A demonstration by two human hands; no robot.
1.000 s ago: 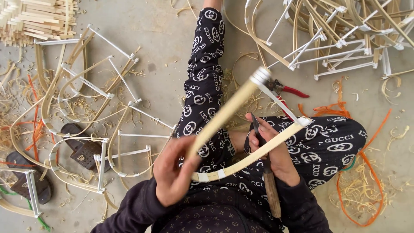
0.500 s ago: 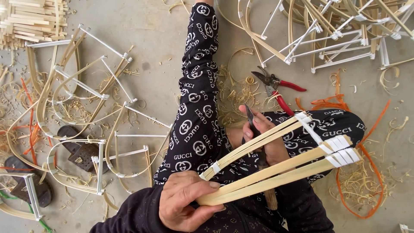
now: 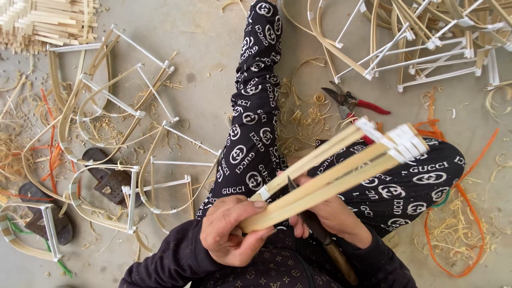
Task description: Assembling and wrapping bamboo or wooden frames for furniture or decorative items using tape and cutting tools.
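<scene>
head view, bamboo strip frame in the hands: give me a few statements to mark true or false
1. The left hand grips the near end of the pale bamboo strip frame. True.
2. The right hand is empty. False: it holds a wooden-handled knife under the strips.
3. The red-handled cutters lie on the grey concrete floor beyond the knee. True.
4. The far ends of the held strips are bound with orange tape. False: the bindings there are white.
5. The dark brown sandals lie among bent frames to the left. True.
</scene>
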